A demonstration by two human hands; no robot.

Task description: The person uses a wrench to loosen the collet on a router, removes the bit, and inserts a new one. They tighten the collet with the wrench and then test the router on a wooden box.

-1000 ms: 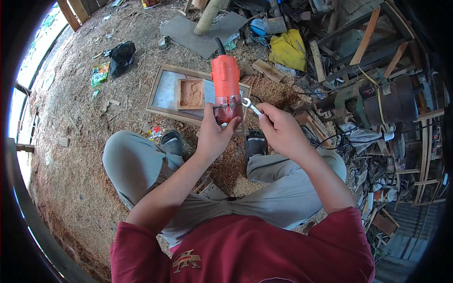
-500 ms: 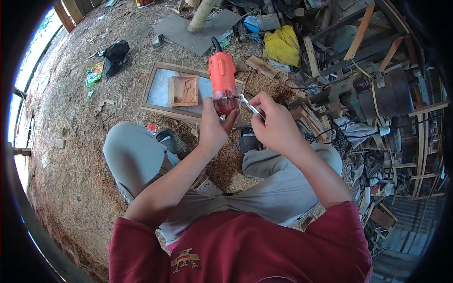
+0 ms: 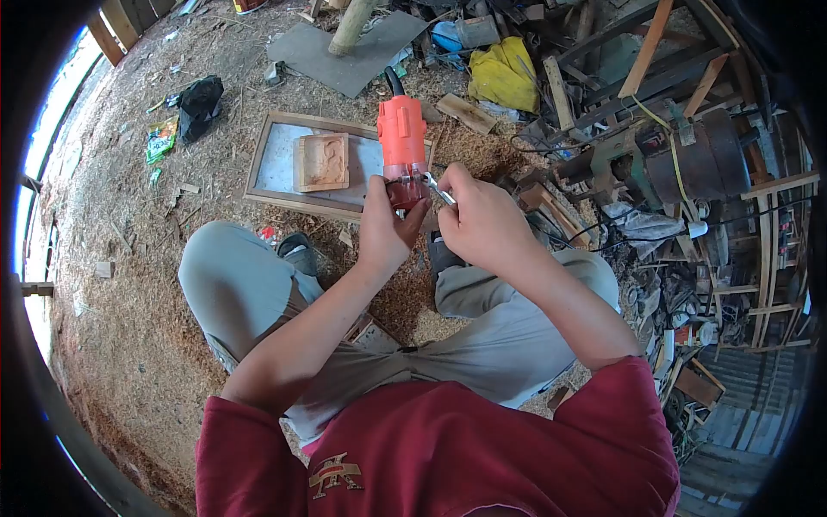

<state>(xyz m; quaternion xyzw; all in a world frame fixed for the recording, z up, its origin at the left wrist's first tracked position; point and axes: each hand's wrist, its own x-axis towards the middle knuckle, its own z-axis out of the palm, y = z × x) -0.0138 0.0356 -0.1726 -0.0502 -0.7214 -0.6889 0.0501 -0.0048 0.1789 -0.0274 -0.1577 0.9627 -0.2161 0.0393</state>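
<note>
A: Grip of left hand (image 3: 383, 222)?
B: Closed round base of orange trim router (image 3: 401, 138), upright, upper centre of frame.
A: And right hand (image 3: 481, 222)?
B: Fingers pinching small wrench (image 3: 438, 189) at router's lower end. Writing on shirt emblem (image 3: 338, 476) unreadable.

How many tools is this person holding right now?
2. An orange trim router stands roughly upright in the left hand; a small metal wrench is in the right hand, its head at the router's lower end. No others show.
</note>
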